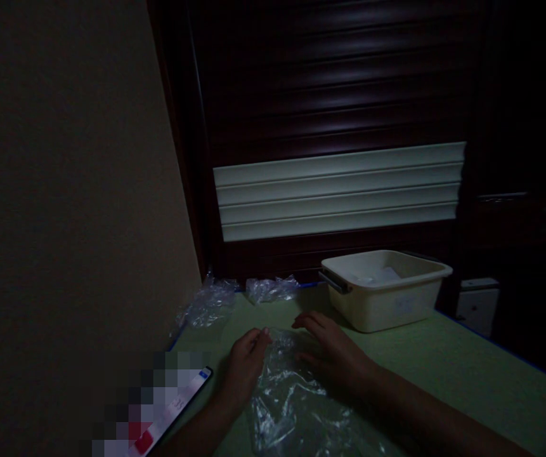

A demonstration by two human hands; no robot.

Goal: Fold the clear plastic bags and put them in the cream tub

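Observation:
A clear, crinkled plastic bag (285, 400) lies on the green tabletop in front of me, running down past the lower edge of the view. My left hand (248, 355) pinches the bag's far left edge between thumb and fingers. On the other side, my right hand (327, 346) is held over the bag's far right part, thumb and fingers apart, with nothing gripped. Whether its thumb touches the plastic is hard to tell in the dim light.
A cream plastic tub (396, 301) with dark handles stands at the back right, pale contents inside. Crumpled clear plastic (213, 301) lies at the back left, with another piece (271, 289) beside it. A lit phone (177, 406), partly pixelated, is left of my forearm. A wall (87, 190) borders the left.

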